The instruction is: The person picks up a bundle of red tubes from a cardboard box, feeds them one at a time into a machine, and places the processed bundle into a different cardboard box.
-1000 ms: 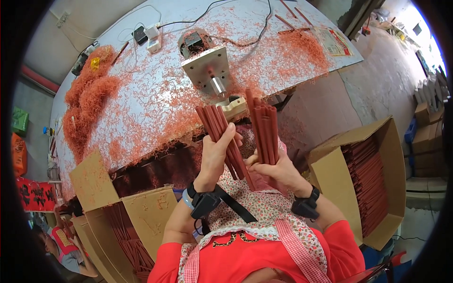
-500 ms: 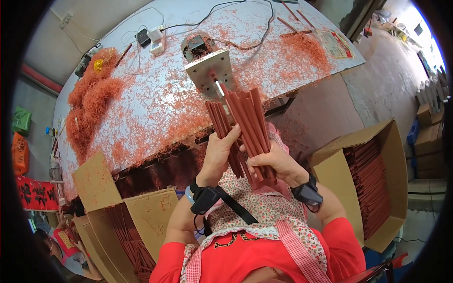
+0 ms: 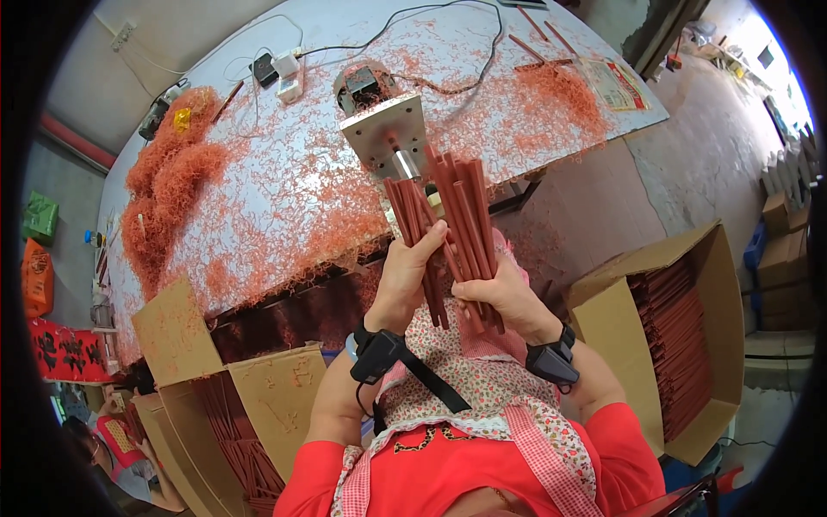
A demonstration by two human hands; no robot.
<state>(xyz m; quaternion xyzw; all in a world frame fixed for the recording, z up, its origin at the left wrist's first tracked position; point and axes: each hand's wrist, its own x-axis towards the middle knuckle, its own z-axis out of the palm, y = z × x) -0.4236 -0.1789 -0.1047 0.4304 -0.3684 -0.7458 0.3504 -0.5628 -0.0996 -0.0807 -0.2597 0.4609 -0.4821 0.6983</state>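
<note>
My left hand [image 3: 401, 280] is closed around a small bundle of reddish-brown sticks [image 3: 412, 207], thumb lying across them. Right beside it, my right hand [image 3: 512, 302] grips a thicker bundle of the same sticks [image 3: 469, 215] near its lower end. Both bundles point away from me, their far ends uneven and a little fanned. One or more sticks slant between the two bundles, and I cannot tell which hand bears them. Just beyond the tips, a motor [image 3: 362, 86] with a square metal plate [image 3: 385, 129] and a silver shaft end [image 3: 405, 164] sits at the table.
Orange-red shavings cover the white table [image 3: 284, 155], with a big heap [image 3: 177, 189] at left. An open carton of sticks [image 3: 728, 345] stands right, another carton [image 3: 276, 388] left. A black cable [image 3: 413, 7] crosses the far side. A person [image 3: 129, 448] is at lower left.
The right-hand bundle has turned more upright and its sticks have spread and shifted. The left-hand bundle has moved slightly to the right. Both hands keep their hold.
</note>
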